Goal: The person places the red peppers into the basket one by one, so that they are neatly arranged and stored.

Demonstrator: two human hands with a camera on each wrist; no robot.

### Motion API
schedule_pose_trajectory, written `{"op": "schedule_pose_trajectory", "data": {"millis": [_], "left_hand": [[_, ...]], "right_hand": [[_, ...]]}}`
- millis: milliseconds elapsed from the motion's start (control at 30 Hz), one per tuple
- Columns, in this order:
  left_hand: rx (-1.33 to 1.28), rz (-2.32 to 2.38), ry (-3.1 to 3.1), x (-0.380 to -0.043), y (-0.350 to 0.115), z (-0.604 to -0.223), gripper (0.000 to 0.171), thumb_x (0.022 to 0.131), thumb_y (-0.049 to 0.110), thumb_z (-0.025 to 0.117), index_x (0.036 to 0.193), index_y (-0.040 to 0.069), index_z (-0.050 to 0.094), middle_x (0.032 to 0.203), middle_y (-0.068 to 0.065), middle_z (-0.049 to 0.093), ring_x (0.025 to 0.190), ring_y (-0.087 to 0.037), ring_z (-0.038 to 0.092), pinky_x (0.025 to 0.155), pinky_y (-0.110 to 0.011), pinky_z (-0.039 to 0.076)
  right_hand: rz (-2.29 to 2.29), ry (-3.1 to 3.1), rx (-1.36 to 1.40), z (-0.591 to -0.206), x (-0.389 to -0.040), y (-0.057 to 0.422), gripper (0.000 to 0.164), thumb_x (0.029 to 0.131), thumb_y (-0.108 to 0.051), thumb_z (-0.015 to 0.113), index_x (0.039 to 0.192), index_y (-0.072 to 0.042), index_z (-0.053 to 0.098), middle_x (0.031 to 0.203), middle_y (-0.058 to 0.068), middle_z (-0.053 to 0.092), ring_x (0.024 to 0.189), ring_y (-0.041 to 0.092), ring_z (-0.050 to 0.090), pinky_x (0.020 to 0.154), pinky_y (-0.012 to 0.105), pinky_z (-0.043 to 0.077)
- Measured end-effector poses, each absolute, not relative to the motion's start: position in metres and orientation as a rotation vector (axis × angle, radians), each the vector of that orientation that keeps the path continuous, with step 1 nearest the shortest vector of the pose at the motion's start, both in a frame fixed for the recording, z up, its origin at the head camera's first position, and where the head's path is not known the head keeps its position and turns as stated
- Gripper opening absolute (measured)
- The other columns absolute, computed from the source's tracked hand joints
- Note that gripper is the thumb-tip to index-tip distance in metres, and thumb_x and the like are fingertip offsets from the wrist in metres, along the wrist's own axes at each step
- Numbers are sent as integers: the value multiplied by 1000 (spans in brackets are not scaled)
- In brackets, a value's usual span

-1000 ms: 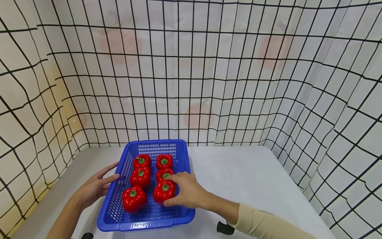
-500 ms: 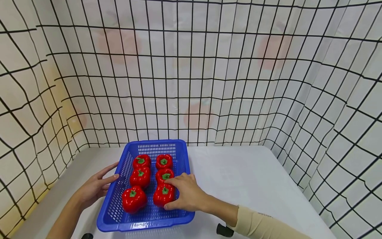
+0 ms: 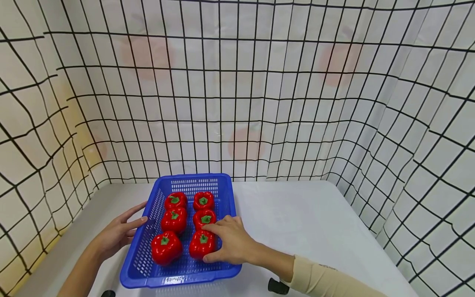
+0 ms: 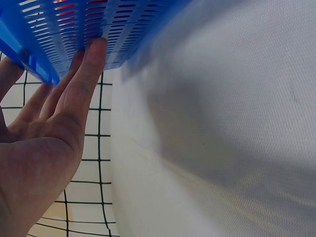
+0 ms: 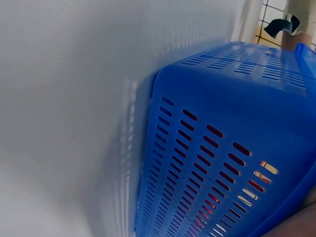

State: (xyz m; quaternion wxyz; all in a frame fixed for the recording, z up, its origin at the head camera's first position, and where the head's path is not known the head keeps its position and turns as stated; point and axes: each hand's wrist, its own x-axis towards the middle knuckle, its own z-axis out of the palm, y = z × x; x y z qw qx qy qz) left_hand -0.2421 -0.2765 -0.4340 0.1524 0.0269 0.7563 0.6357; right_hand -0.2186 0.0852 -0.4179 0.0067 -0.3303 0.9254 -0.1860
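In the head view, several red bell peppers with green stems stand in two rows in a blue plastic basket [image 3: 182, 281]. My right hand [image 3: 235, 243] reaches over the basket's right rim and grips the nearest bell pepper [image 3: 201, 246] of the right row between thumb and fingers. Just behind it stands the middle bell pepper [image 3: 202, 218] of that row, close to my fingertips. My left hand [image 3: 118, 232] rests its extended fingers against the basket's left side. From the left wrist, those fingers [image 4: 94, 59] show touching the slotted wall. Most of the right hand is hidden in the right wrist view.
The basket stands on a white table [image 3: 289, 222], with bare surface to its right. Black grid netting [image 3: 241, 99] over white sheeting closes in the back and both sides. A black strap piece [image 3: 278, 286] shows near the right forearm.
The nearest pepper of the right row has shifted slightly toward me, held in my right hand, and its gap from the pepper behind has widened. The left hand stays in place.
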Motion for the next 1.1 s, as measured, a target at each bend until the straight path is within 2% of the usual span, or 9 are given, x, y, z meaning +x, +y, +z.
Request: {"op": "schedule_pose_trajectory", "data": {"millis": [533,800,1100], "left_hand": [[76,1830,2159,-242,-276,-433,81,104,36,56,165,20,6,146,-21,57,105,-32,74,88,-43,61],[110,1832,2139,-243,-276,-432,80,105,35,55,165,18,4,140,-15,63,104,-32,75,87,-42,61],[98,1824,2149,-243,-277,-433,81,104,36,56,165,18,4,139,-15,63,104,-32,75,88,-42,61]], "right_hand": [[-523,2897,-1018,-414,-217,85,74,78,-61,77,143,-30,59,130,-3,67,107,9,46,84,31,31],[-519,2885,-1024,-414,-218,86,76,76,-63,77,143,-33,58,129,-3,66,108,9,46,84,31,30],[-549,2852,-1017,-413,-219,86,81,76,-67,75,147,-34,54,130,-2,64,112,11,45,86,33,32]]}}
